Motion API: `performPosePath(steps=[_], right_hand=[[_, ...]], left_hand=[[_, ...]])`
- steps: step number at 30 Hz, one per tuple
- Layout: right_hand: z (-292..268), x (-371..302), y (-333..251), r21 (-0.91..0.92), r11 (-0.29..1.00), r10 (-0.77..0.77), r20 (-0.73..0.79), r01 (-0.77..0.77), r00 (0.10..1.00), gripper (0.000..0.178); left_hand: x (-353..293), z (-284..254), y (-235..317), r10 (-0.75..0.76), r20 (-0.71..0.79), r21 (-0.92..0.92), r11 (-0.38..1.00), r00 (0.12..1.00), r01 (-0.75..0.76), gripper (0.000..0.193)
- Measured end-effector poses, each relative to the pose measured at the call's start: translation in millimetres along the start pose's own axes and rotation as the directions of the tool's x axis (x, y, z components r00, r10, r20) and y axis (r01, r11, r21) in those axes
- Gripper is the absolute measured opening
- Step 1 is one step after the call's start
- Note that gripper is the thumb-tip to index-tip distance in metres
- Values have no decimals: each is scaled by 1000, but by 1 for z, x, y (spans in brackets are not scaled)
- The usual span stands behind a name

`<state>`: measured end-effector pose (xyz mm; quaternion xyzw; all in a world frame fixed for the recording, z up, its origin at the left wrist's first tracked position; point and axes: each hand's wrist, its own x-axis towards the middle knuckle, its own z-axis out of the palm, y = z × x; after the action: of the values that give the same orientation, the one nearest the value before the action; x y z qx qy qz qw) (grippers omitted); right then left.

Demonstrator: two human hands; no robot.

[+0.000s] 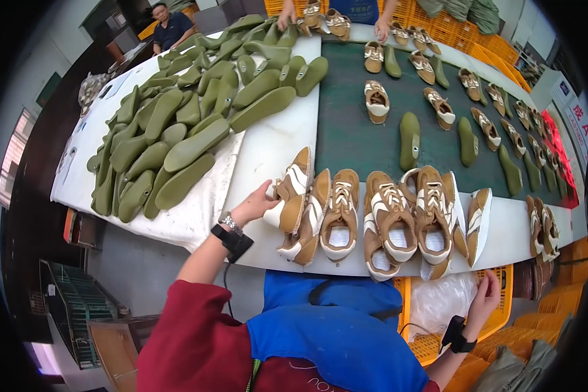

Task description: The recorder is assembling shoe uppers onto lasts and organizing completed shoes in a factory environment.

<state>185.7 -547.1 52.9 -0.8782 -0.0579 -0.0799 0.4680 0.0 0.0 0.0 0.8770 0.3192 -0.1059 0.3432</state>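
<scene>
I see green lasts (196, 145) heaped at ten o'clock; near the dial's centre, my left hand (255, 206) grips a brown-and-white shoe (294, 189); at four o'clock, my right hand (486, 298) is half-curled, holding what I can't tell.

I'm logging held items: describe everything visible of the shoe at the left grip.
The shoe is tan with white side stripes and a white patch near the heel; its upper looks suede-like. It is tilted, toe pointing away, over the pale table. The left grip holds its heel end. It partly covers another shoe; contact is unclear.
</scene>
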Motion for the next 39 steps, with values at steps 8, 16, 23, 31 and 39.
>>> performPosePath(steps=[8,16,23,31,39], right_hand=[[106,-36,-194,306,729,-681,234,613,693,19],[184,-50,-232,347,645,-764,269,681,586,36],[180,-56,-217,327,604,-796,213,727,567,31],[163,-68,-225,346,653,-755,235,673,612,24],[139,-59,-223,565,575,-816,342,591,467,13]], left_hand=[[-52,12,73,160,-601,-270,882,783,-387,28],[-113,23,132,406,-700,-80,773,587,-629,29],[-122,11,154,529,-643,127,787,554,-604,31],[-134,13,155,583,-699,132,674,414,-726,28],[-127,12,149,495,-767,-81,555,407,-828,28]])
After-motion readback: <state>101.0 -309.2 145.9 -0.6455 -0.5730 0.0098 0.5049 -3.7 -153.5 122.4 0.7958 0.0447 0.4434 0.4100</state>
